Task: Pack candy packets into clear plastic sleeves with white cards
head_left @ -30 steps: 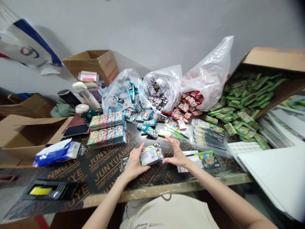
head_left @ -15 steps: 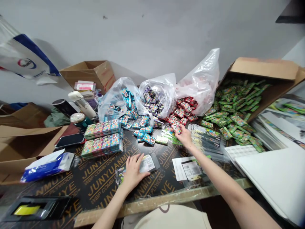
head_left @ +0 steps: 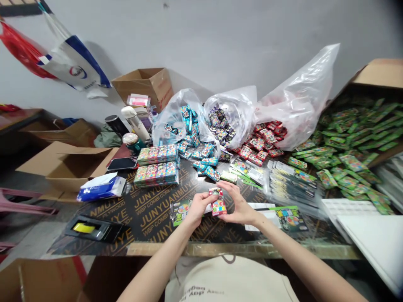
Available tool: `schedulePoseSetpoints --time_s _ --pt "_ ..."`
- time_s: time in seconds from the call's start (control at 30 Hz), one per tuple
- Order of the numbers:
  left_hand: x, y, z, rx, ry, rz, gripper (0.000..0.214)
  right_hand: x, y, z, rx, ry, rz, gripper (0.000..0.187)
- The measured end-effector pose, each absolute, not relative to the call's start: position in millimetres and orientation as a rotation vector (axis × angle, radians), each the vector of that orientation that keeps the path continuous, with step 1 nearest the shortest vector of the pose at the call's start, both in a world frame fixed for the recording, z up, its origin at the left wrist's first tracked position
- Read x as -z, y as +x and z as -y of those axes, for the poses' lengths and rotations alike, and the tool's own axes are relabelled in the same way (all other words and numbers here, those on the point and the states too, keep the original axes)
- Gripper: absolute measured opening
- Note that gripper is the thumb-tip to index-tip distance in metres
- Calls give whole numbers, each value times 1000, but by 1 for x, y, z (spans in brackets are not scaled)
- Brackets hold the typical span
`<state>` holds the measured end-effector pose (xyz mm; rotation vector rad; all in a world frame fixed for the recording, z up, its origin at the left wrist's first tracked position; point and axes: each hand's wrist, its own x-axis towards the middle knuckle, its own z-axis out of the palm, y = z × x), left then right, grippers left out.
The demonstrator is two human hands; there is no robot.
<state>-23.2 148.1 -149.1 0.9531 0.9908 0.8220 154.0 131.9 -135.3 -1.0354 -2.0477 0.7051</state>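
Observation:
Both my hands meet over the table's near edge around a small red packet (head_left: 218,203). My left hand (head_left: 195,208) pinches it from the left; its fingers also rest on a clear sleeve with a green card (head_left: 180,208) lying on the table. My right hand (head_left: 239,206) grips the red packet from the right. Behind them lie heaps of small packets: blue ones (head_left: 201,153), purple ones in a clear bag (head_left: 222,126), red ones (head_left: 262,142) and green ones (head_left: 340,159).
Two stacks of colourful flat boxes (head_left: 156,167) stand at left centre. A tissue pack (head_left: 101,187), a tape dispenser (head_left: 92,228), a phone (head_left: 122,163), bottles and open cardboard boxes (head_left: 67,165) fill the left. Printed cards (head_left: 288,218) and white sheets (head_left: 374,239) lie at right.
My right hand reached out to the red packets, took one and came back to the near edge. My left hand rose off the sleeve to meet it. The view swung left.

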Motion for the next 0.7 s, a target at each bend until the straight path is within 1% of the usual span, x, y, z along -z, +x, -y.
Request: schedulePoseSetpoints --time_s 0.1,0.13,0.23,0.27,0.37,0.53,0.6,0.63,0.67,0.7 --pt "160 -37 -150 -788 1400 -1121 41 138 158 -136 -539 -1130 2089 68" --pt "165 -43 -151 -771 1591 -1195 48 142 160 -138 -486 -1198 2083 65" --pt "181 -61 -152 -583 2111 -1330 90 159 170 -142 -374 -1360 2120 66" --pt "185 -66 -151 -502 2219 -1336 99 166 173 -144 -361 -1387 2147 68" --pt "193 -73 -148 -421 2352 -1323 102 181 178 -145 -414 -1389 2192 80" --pt "187 -73 -145 -512 2329 -1211 108 185 175 -145 -750 -1207 2215 101" --pt "183 -72 -145 -552 2290 -1206 106 181 170 -143 -755 -1183 2185 108" --pt "181 -72 -145 -580 2264 -1233 105 178 167 -141 -691 -1205 2133 109" --pt "179 -71 -146 -609 2235 -1273 103 176 163 -139 -606 -1237 2065 105" --pt "178 -71 -146 -637 2207 -1314 102 174 160 -137 -530 -1258 2009 96"
